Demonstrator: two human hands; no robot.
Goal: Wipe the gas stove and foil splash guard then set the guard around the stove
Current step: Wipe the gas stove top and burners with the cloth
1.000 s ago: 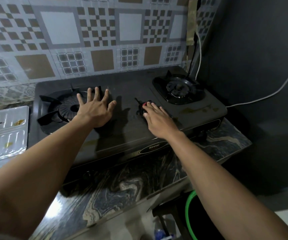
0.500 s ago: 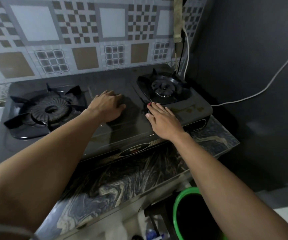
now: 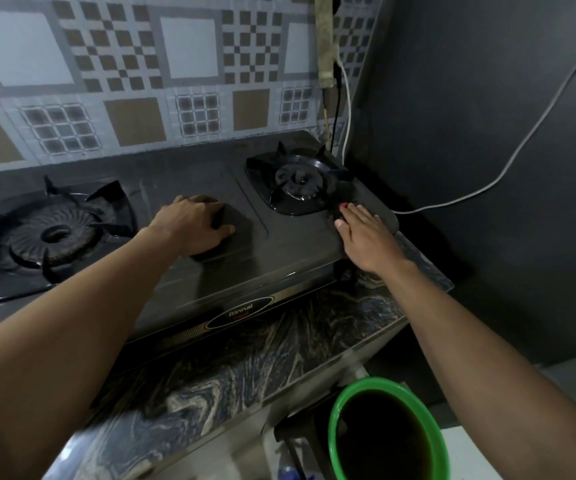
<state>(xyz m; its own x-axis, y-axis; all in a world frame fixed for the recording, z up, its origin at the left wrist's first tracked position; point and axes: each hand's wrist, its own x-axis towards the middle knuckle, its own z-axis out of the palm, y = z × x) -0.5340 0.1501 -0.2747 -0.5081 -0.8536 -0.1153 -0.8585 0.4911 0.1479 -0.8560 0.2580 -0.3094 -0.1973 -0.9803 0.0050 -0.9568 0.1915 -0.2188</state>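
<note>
The black two-burner gas stove stands on a dark marbled counter against a tiled wall. Its large left burner and smaller right burner are both bare. My left hand rests on the middle of the stove top, knuckles up and fingers curled under; I see nothing in it. My right hand lies flat on the stove's right front corner, fingers together and pointing toward the right burner. The foil splash guard is out of view.
A green bucket stands on the floor below the counter's right end. A white cable runs along the dark right wall, and cords hang in the corner behind the right burner. The counter ends just right of the stove.
My left hand moved from beside the left burner to the stove's middle and curled its fingers. My right hand slid to the right front corner. The foil guard left the view.
</note>
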